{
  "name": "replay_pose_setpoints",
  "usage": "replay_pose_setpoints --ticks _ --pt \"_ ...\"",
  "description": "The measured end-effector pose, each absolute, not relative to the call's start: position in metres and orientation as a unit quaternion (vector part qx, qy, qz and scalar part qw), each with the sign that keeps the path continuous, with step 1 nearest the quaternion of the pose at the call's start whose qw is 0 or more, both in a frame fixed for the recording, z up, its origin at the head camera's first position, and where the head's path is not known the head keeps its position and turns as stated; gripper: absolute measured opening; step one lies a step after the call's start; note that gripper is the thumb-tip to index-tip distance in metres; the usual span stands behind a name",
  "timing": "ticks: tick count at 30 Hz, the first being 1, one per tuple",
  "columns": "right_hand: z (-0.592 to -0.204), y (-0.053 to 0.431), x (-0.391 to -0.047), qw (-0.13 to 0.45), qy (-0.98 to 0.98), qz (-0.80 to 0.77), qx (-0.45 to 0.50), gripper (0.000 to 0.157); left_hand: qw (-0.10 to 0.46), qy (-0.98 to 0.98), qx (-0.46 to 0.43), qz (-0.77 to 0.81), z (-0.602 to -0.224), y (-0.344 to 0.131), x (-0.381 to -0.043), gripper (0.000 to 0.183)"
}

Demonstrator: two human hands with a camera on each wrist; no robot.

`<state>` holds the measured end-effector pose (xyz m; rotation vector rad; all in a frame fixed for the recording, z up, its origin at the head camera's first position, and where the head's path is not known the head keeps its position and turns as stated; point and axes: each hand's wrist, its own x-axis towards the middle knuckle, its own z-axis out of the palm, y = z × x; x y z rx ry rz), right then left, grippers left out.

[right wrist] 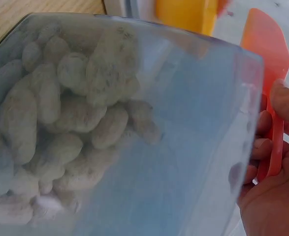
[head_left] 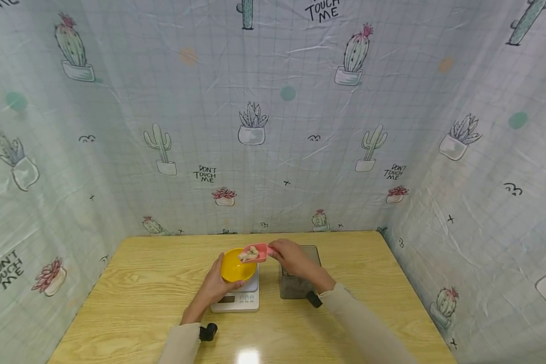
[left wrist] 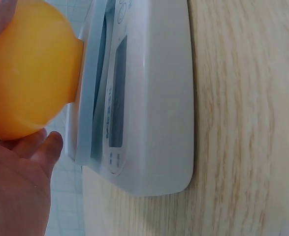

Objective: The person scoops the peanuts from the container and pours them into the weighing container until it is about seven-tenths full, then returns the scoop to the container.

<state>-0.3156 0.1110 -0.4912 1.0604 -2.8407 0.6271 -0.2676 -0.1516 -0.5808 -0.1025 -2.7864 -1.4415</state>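
Note:
My left hand (head_left: 215, 284) holds a yellow bowl (head_left: 238, 272) by its side, thumb at the near edge and fingers along the far left. The bowl (left wrist: 33, 73) is on a white kitchen scale (head_left: 250, 305), its foot close to the weighing plate in the left wrist view. With my right hand (head_left: 294, 260) I grip the handle of a pink-red scoop (right wrist: 268, 46). Several peanuts in their shells (head_left: 250, 254) lie in the scoop, whose front end is over the bowl's right part. The inside of the bowl is partly hidden beneath the scoop.
A see-through grey container (head_left: 293, 289) stands right of the scale, below my right forearm. Unshelled peanuts (right wrist: 75, 113) fill part of it. The wooden table (head_left: 132, 298) borders a cactus-printed curtain (head_left: 282, 151) at the back and sides.

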Motion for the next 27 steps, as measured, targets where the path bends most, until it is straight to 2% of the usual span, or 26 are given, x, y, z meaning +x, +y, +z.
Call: replay_pose_setpoints --ticks 12,19,27 --pt "-0.492 0.084 -0.321 0.077 -0.919 0.046 0.385 0.023 -0.001 -0.880 -0.029 -0.473 -0.583 -0.152 -0.267 0.121" --pt "-0.477 0.070 -0.320 0.108 -0.900 -0.078 0.415 0.021 -0.004 -0.883 -0.028 -0.469 -0.582 -0.151 -0.267 0.122" --pt "-0.467 0.065 -0.322 0.158 -0.869 -0.207 0.421 0.026 -0.001 -0.882 -0.035 -0.470 -0.582 -0.152 -0.266 0.121"
